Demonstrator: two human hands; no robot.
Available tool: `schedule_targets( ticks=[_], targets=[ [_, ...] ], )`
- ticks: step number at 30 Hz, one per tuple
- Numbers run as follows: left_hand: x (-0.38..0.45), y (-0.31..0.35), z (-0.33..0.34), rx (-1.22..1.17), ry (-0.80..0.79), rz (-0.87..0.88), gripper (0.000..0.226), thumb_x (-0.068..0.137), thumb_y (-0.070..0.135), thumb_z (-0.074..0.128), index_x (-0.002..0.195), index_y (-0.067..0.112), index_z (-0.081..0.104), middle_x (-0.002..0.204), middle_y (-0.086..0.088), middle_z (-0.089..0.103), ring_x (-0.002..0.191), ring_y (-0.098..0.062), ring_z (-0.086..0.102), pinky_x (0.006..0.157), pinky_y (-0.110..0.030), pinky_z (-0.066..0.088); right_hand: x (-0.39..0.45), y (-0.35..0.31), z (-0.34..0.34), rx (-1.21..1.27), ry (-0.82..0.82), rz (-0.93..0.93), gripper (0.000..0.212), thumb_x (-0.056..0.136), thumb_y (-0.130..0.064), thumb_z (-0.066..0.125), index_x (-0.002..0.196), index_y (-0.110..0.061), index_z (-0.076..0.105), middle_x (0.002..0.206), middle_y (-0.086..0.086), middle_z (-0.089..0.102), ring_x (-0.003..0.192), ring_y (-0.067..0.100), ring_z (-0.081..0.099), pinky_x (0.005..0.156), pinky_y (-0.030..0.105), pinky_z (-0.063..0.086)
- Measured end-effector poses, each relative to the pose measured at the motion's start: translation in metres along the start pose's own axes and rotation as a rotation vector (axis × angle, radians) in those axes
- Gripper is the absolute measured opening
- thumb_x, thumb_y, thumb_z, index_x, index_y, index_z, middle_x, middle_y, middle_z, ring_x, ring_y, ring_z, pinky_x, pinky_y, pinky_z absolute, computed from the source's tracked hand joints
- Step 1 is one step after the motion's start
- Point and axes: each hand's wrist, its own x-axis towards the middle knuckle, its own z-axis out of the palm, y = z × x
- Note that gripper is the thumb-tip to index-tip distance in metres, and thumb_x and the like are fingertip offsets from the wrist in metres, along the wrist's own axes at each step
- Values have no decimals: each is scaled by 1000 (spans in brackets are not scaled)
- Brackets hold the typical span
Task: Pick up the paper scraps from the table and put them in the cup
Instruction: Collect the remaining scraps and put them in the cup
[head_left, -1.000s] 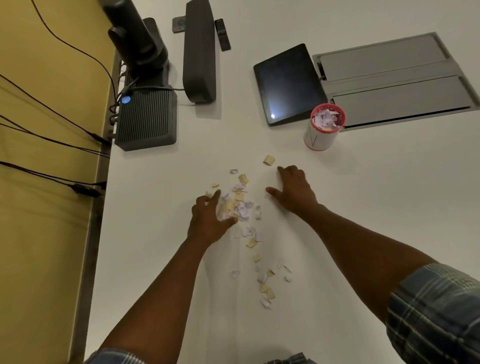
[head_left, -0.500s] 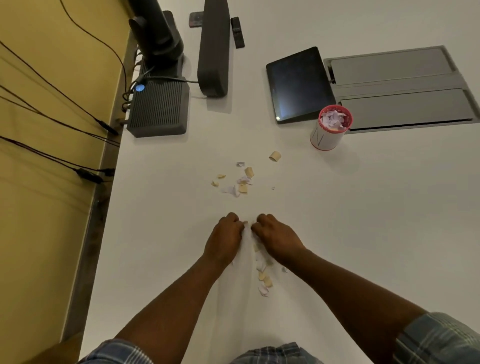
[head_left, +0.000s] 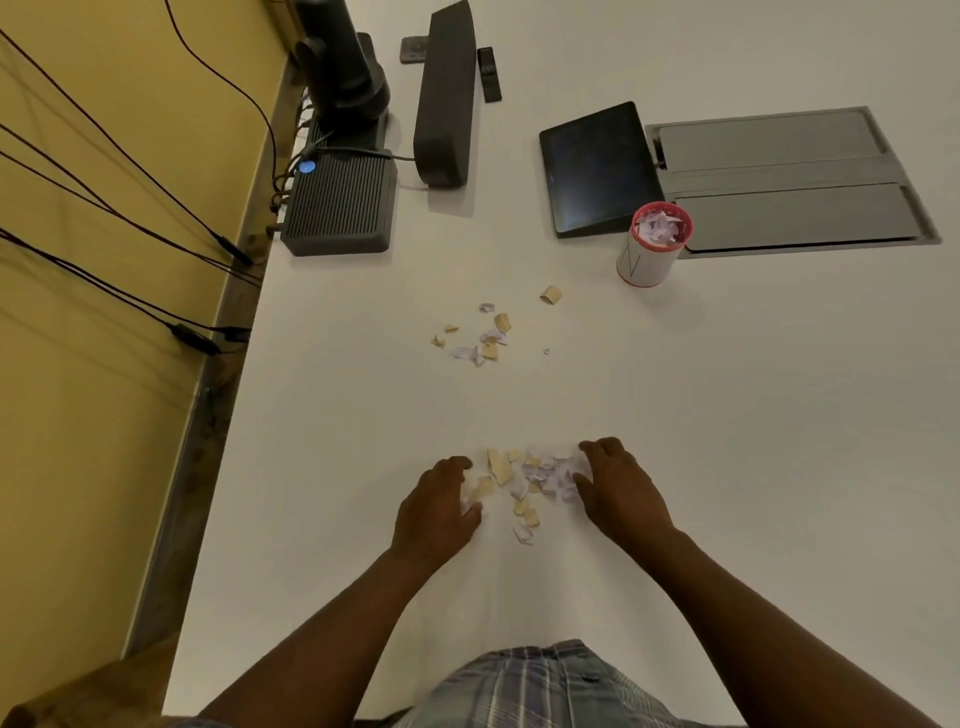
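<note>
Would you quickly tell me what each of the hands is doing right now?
Left hand: open, cupped beside the near pile of paper scraps, holding nothing.
Right hand: open, cupped on the pile's other side, holding nothing.

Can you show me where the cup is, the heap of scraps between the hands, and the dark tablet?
cup (head_left: 647, 260): head view, on its white side wall.
heap of scraps (head_left: 535, 475): head view, middle of the pile.
tablet (head_left: 592, 166): head view, centre of its dark screen.

One cup (head_left: 653, 244), two hands (head_left: 439, 506), two clusters of paper scraps (head_left: 530, 480), one tablet (head_left: 592, 169).
</note>
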Motion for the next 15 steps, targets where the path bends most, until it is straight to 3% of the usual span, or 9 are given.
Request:
schedule_targets(
  ticks=[2, 5, 8, 11, 15],
  targets=[
    [-1, -2, 2, 12, -60, -62, 80, 73, 46, 71, 139, 26, 32, 127, 1, 43, 114, -19, 48, 87, -33, 49, -8, -4, 6, 15, -54, 81, 65, 91, -43, 57, 143, -13, 31, 138, 8, 36, 122, 26, 44, 93, 35, 46],
    [4, 9, 4, 38, -179, -94, 108, 65, 55, 75, 148, 28, 12, 131, -4, 31, 118, -23, 40, 94, -34, 46, -12, -18, 20, -28, -131, 27, 90, 83, -50, 64, 150, -17, 14, 145, 6, 25, 129, 25, 32, 96, 37, 47],
    [16, 27, 10, 89, -232, -66, 110, 64, 56, 76, 148, 28, 10, 131, -6, 28, 118, -24, 39, 97, -34, 44, -7, -35, 29, -108, -169, -52, 86, 85, -45, 63, 151, -23, 12, 147, 5, 21, 130, 24, 27, 90, 34, 50],
    [22, 37, 19, 134, -250, 21, 87, 68, 47, 76, 139, 24, 32, 124, -5, 33, 112, -23, 42, 93, -34, 47, -2, -47, 35, -221, -143, -119, 69, 89, -35, 59, 147, -22, 22, 140, 6, 28, 124, 24, 33, 77, 31, 51],
    [18, 32, 24, 8, -154, 91, 21, 85, 31, 59, 101, 18, 56, 99, 3, 43, 89, -13, 48, 73, -26, 48, -2, -49, 36, -348, -98, -277, 42, 87, -14, 60, 127, -10, 48, 118, 9, 50, 101, 23, 53, 57, 29, 43]
  ],
)
